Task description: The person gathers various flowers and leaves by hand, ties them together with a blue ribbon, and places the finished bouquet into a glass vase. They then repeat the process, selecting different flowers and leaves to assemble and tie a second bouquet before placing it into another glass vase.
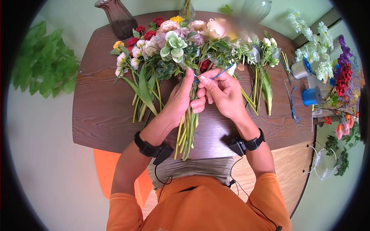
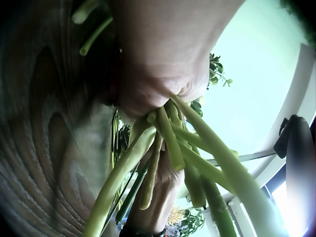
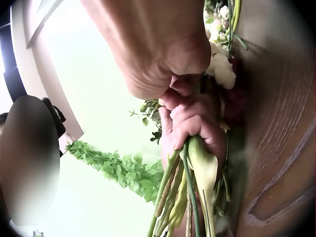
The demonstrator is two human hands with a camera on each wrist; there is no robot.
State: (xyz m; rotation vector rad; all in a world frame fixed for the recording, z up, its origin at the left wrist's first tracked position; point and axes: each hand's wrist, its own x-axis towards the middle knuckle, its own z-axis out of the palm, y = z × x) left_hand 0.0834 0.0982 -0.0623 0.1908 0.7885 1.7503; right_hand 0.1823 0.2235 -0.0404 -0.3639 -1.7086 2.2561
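My left hand [image 1: 180, 98] grips a bunch of green flower stems [image 1: 185, 134] just under the blooms, its thumb pointing up along them. Above it spread pale green succulent-like leaves [image 1: 173, 48], pink and lilac flowers and foliage. At the binding point my right hand [image 1: 224, 94] pinches a thin blue ribbon [image 1: 227, 70], which crosses the stems by the left thumb. The left wrist view shows the cut stems [image 2: 170, 143] fanning out below the fist. From the right wrist, the left fingers [image 3: 192, 126] appear wrapped round the stems, with the right fingertips close above.
Loose flowers lie on the dark wooden table [image 1: 104, 115] on both sides of the bunch. To the right are a blue ribbon spool [image 1: 311, 95], a silver spool [image 1: 300, 70] and a loose blue ribbon length [image 1: 293, 106]. A brown glass vase [image 1: 120, 19] stands back left.
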